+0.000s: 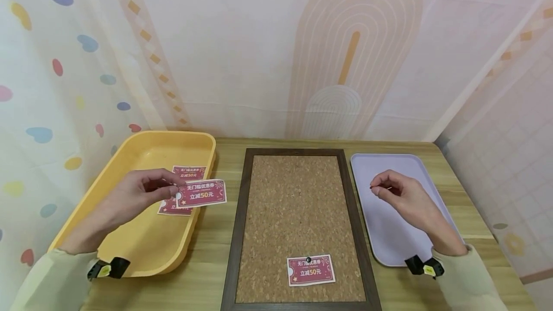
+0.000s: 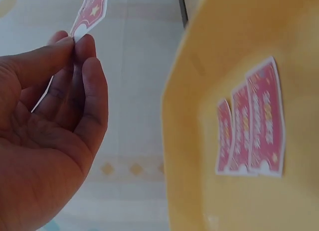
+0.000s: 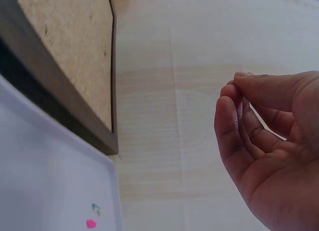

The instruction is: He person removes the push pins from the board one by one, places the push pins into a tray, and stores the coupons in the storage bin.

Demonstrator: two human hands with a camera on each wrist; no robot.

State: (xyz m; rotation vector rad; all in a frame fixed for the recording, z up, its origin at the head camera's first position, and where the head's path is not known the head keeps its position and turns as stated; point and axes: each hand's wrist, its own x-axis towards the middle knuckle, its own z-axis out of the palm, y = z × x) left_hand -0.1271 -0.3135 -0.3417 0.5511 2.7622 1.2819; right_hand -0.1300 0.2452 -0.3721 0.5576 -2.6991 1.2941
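My left hand (image 1: 144, 191) pinches a red-and-white paper coupon (image 1: 203, 193) by its left end, above the yellow tray's right side. Lying in the yellow tray (image 1: 142, 239) are overlapping coupons (image 2: 264, 121) of the same print. Over the lilac tray (image 1: 384, 239), my right hand (image 1: 403, 196) has thumb and fingertips pressed together around a small dark pushpin (image 1: 371, 187), mostly hidden by the fingers. Between the trays lies a cork board (image 1: 298, 215) with a dark wooden frame. Near its bottom right, one coupon (image 1: 311, 277) is held by a dark round pushpin (image 1: 308, 259).
A pink pin (image 3: 91, 223) and a tiny multicoloured piece (image 3: 96, 209) lie in the lilac tray. Everything stands on a wood-grain table (image 1: 203, 263). A patterned curtain (image 1: 242, 61) hangs behind the table and along its sides.
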